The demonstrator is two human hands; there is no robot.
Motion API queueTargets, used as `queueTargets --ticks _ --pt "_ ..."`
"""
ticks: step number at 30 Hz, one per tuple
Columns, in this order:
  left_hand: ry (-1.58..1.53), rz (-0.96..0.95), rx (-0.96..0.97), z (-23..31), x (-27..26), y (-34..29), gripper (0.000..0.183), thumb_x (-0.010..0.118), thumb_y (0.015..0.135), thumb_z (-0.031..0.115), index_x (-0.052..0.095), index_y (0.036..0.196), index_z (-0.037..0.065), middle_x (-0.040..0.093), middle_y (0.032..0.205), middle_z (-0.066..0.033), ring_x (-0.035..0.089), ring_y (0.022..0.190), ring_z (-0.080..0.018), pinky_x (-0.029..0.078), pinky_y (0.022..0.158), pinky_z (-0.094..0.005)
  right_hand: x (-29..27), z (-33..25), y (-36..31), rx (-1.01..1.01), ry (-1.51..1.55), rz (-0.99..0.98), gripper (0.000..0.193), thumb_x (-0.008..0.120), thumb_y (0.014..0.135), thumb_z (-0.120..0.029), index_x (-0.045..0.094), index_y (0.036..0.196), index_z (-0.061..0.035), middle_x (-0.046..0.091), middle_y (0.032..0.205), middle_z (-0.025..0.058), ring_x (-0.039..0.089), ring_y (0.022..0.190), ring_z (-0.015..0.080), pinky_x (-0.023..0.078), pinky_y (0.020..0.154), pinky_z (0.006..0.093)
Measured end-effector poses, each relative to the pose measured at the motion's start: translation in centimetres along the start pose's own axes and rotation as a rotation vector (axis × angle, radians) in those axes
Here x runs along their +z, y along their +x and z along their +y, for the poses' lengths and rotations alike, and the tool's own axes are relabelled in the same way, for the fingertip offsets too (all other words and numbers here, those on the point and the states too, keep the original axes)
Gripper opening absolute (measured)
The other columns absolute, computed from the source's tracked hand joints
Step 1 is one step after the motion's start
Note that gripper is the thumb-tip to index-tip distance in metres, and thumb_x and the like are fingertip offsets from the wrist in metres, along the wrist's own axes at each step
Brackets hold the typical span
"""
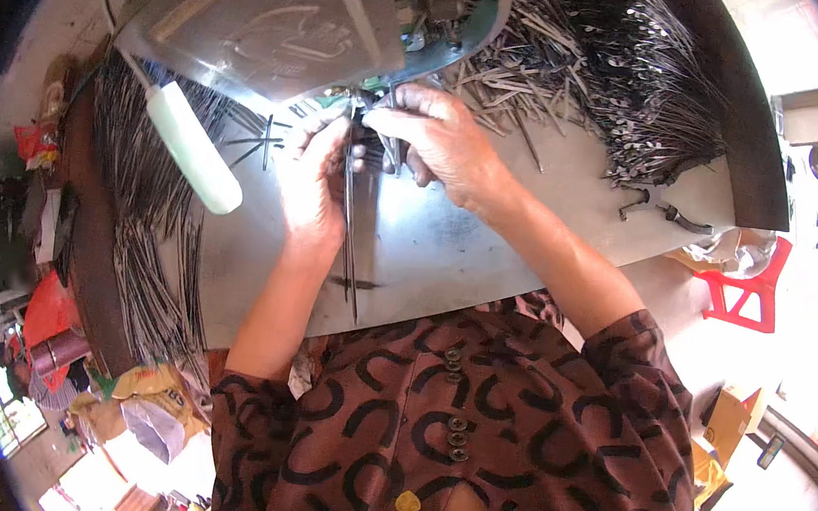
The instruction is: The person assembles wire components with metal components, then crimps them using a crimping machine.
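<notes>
Head view: left hand (pixel 313 182) grips a bundle of thin metal rods (pixel 351 240) at the bench's (pixel 531 218) far edge. Right hand (pixel 440 140) pinches the rod tips, apparently at the machine (pixel 284 17).

Rod piles (pixel 142 220) left and right (pixel 633 80) of hands (pixel 379 154)

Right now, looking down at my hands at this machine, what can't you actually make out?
- Head view: the tips of the thin metal rods, hidden where the left hand and right hand meet under the grey machine cover.
- The right fingertips, tucked behind the rods.
- The clutter at the left rim, bent and blurred by the fisheye.
</notes>
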State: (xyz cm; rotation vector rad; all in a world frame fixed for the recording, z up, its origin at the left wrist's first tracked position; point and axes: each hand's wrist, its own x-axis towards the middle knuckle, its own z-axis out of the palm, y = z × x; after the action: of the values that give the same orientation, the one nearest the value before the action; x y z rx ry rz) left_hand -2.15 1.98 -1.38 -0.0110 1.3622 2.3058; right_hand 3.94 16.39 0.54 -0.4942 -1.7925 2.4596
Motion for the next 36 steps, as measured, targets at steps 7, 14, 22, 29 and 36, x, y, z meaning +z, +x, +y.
queueTargets --ticks 7,14,22,29,36 --pt "0.414 0.040 0.037 -0.2 -0.7 -1.1 0.024 0.066 0.083 0.012 0.060 0.104 0.003 0.058 0.090 -0.0027 0.053 0.076 -0.0080 0.042 0.068 -0.0218 0.4 0.0 -0.6 -0.099 -0.046 0.049 0.017 0.060 0.087 -0.016 0.060 0.085 0.0011 0.058 0.065 0.0031 0.053 0.045 0.0080 0.042 0.042 0.0221" --pt "0.245 0.076 -0.002 0.2 0.1 -1.3 0.022 0.069 0.082 0.014 0.061 0.100 0.003 0.060 0.084 -0.0010 0.053 0.077 -0.0078 0.042 0.072 -0.0234 1.5 0.5 -2.8 -0.030 -0.151 0.007 0.018 0.058 0.088 -0.017 0.058 0.085 0.0004 0.057 0.063 0.0038 0.054 0.045 0.0084 0.041 0.041 0.0233" --pt "0.145 -0.048 0.041 0.0 0.6 -0.6 0.026 0.064 0.084 0.007 0.061 0.107 -0.002 0.063 0.093 -0.0029 0.055 0.080 -0.0075 0.044 0.071 -0.0212 1.5 0.0 -2.8 -0.039 -0.243 0.143 0.018 0.059 0.087 -0.018 0.059 0.083 -0.0001 0.055 0.059 0.0015 0.053 0.044 0.0077 0.041 0.041 0.0231" --pt "0.128 -0.071 0.067 0.3 1.1 -0.2 0.027 0.064 0.084 0.007 0.060 0.109 -0.004 0.063 0.093 -0.0036 0.056 0.080 -0.0093 0.045 0.073 -0.0226 1.4 0.3 -2.7 -0.084 -0.233 0.139 0.019 0.059 0.087 -0.018 0.059 0.082 -0.0001 0.055 0.059 0.0013 0.052 0.043 0.0071 0.041 0.041 0.0229" --pt "0.120 -0.040 0.086 0.4 1.5 -0.1 0.026 0.065 0.083 0.006 0.061 0.107 -0.002 0.063 0.093 -0.0028 0.056 0.079 -0.0077 0.044 0.070 -0.0214 1.8 0.6 -2.6 -0.142 -0.226 0.232 0.019 0.059 0.087 -0.018 0.058 0.080 0.0003 0.054 0.057 0.0009 0.051 0.043 0.0063 0.041 0.040 0.0231"
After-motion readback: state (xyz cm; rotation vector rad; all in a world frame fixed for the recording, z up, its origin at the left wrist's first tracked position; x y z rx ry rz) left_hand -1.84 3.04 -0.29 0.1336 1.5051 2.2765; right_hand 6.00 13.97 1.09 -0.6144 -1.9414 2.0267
